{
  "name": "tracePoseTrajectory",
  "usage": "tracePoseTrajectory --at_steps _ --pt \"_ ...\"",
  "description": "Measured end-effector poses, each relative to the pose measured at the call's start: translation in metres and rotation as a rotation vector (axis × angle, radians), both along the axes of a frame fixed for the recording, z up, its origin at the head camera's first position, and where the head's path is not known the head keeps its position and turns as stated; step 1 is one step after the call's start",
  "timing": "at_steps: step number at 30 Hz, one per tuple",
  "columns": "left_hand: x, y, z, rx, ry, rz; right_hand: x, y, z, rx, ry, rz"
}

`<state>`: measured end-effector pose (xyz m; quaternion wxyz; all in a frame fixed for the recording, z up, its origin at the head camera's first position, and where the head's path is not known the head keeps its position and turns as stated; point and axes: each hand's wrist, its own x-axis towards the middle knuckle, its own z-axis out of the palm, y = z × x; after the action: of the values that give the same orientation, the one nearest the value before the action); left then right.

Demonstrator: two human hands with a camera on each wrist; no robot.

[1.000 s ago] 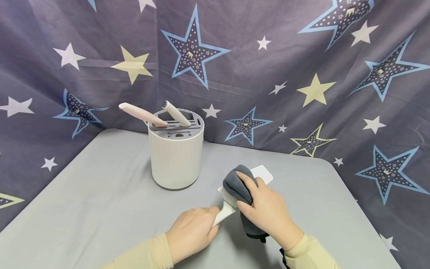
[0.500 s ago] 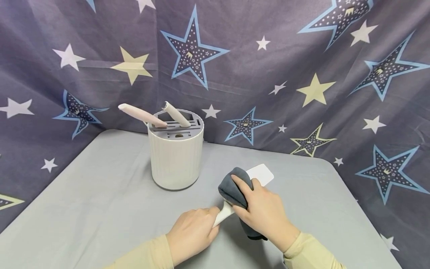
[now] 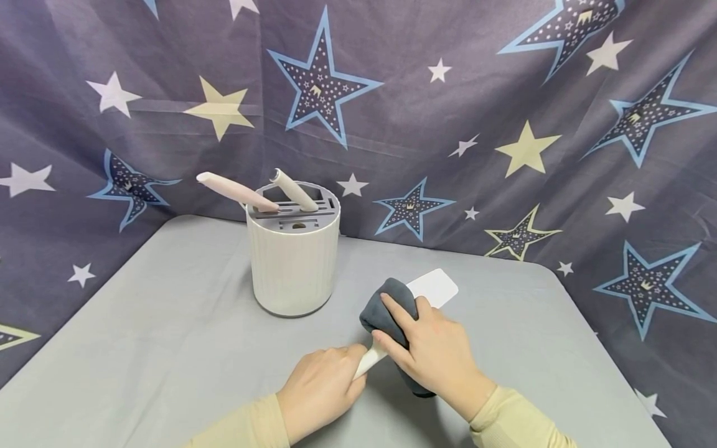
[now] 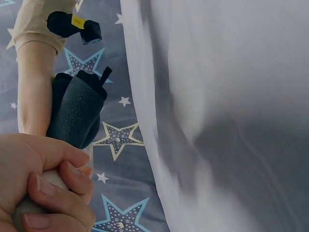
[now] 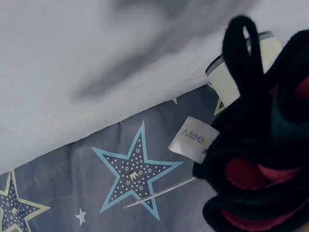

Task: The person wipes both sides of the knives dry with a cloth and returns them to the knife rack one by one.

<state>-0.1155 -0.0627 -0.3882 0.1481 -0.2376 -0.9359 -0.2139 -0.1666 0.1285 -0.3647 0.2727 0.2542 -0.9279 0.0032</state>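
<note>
Our left hand (image 3: 322, 382) is clamped on the white tool (image 3: 432, 288) by its handle (image 3: 368, 362); our right hand (image 3: 439, 354) clamps dark cloth (image 3: 381, 316) across its blade (image 3: 439, 287), over the bench (image 3: 168, 323). Risk: cloth slipping could put fingers (image 3: 399, 313) on the edge; slack handle grip could let it twist.

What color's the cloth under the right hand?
The cloth is dark blue-grey on its outer side; the head view shows it best.

On my feed, left sleeve (image 3: 238, 426) pale beige-yellow, plain snug cuff | right sleeve (image 3: 515, 420) I log same shade | its black wrist mount (image 4: 60, 25): yellow label (image 4: 77, 21), boxy end
</note>
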Motion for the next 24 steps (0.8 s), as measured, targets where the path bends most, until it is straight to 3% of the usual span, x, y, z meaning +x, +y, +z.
tracePoseTrajectory --at_steps 7,24 --pt "-0.0006 0.0004 -0.0011 0.013 0.004 0.002 -0.003 0.0017 -0.0051 -0.005 0.13 0.054" --pt "-0.003 0.0015 -0.0033 0.026 0.005 0.007 -0.009 0.0066 -0.0047 -0.003 0.115 0.005"
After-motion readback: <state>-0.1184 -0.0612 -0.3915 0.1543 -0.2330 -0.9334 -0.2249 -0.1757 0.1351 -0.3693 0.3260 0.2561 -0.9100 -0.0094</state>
